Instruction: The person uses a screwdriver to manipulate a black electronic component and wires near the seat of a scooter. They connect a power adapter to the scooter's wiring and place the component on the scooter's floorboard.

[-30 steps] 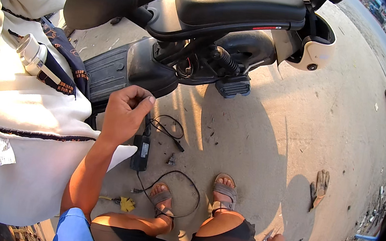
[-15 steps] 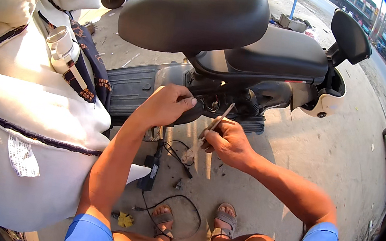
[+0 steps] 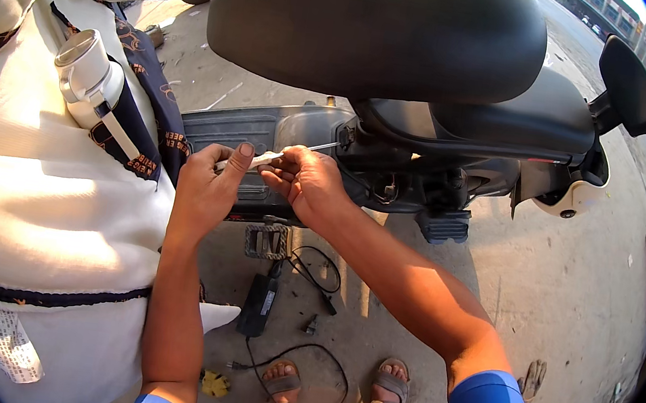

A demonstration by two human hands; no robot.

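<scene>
A screwdriver with a pale handle [image 3: 265, 159] lies between my two hands above the scooter's footboard. Its thin metal shaft points right, toward the black body under the seat; whether the tip touches anything I cannot tell. My left hand [image 3: 207, 186] is closed on the handle's left end, thumb raised along it. Bent fingers of my right hand [image 3: 312, 188] pinch the handle nearer the shaft, palm partly turned up. Just beyond both hands is the ribbed dark footboard [image 3: 226, 130] of the electric scooter, with its big black seat [image 3: 378, 33] overhanging.
At left, a thick cream padded cover [image 3: 51, 223] carries a white bottle [image 3: 86, 77] in its dark pocket. Below my hands are a pedal [image 3: 267, 241] and, on the ground, a black charger [image 3: 258, 305] with looping cables. A glove [image 3: 533, 380] lies at right.
My right hand has moved left with the screwdriver, whose shaft has swung to point right. My left hand has shifted left and down and now grips the handle. The view has shifted.
</scene>
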